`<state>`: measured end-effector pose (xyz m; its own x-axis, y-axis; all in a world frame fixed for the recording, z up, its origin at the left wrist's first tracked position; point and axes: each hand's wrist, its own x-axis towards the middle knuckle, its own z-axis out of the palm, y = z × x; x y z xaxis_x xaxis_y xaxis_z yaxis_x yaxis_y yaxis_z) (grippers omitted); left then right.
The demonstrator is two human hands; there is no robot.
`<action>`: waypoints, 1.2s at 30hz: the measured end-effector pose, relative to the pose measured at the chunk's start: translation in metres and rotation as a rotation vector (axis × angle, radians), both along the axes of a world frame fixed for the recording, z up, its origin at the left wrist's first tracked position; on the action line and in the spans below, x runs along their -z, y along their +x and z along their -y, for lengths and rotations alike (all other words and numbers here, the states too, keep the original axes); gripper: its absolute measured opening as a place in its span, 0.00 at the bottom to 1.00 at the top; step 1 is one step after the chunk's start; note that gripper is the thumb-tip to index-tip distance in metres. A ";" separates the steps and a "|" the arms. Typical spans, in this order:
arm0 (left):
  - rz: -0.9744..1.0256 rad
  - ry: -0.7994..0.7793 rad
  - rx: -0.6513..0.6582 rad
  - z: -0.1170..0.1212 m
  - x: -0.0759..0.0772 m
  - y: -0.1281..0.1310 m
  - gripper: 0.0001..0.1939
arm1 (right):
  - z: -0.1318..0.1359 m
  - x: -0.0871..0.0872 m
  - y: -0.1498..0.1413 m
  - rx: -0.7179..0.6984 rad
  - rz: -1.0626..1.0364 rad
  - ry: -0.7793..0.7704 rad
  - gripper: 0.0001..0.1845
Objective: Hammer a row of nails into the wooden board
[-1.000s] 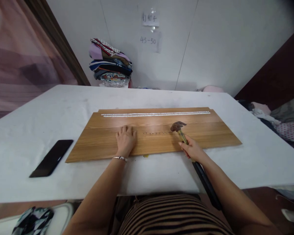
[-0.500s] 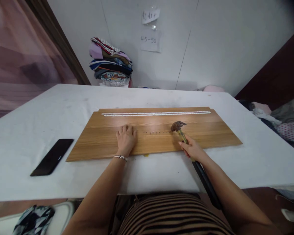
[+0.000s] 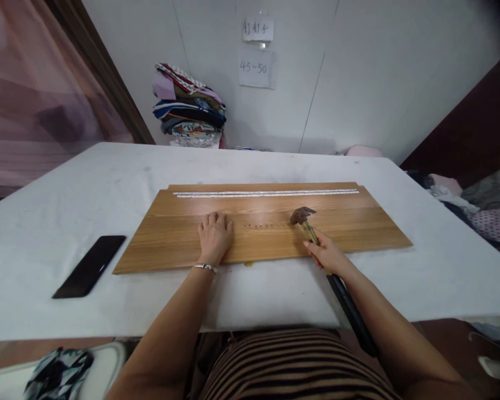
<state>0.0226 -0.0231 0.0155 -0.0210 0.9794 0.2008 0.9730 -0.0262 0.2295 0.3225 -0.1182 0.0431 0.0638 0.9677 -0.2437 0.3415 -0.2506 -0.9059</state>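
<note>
A long wooden board [image 3: 358, 225] lies on the white table [image 3: 108, 178]. My left hand [image 3: 214, 238] rests flat on the board, fingers stretched out and holding nothing. My right hand [image 3: 328, 254] is wrapped round the handle of a claw hammer [image 3: 303, 215], high up near the head. The hammer head sits just above the board at the right end of a short row of small nails [image 3: 266, 225]. The black lower part of the handle runs back along my forearm.
Two pale metal strips [image 3: 266, 193] run along the board's far edge. A black phone [image 3: 89, 266] lies on the table to the left. Folded clothes [image 3: 188, 105] are stacked against the wall. Paper notes [image 3: 256, 66] hang on the wall. More fabric lies at the right.
Almost nothing has moved. The hammer head dipped a little towards the board half a second ago and stays about there; the left hand has kept still.
</note>
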 end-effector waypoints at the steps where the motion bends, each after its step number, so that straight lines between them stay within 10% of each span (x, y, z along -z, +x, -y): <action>1: 0.002 0.002 0.001 0.000 0.000 0.000 0.19 | 0.000 0.000 0.000 0.002 0.004 -0.001 0.11; 36: -0.004 -0.009 -0.003 -0.001 0.000 0.000 0.19 | 0.000 -0.001 -0.002 0.024 0.006 -0.006 0.10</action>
<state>0.0231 -0.0221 0.0152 -0.0233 0.9811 0.1921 0.9740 -0.0210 0.2254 0.3202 -0.1184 0.0442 0.0885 0.9644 -0.2493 0.3404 -0.2645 -0.9023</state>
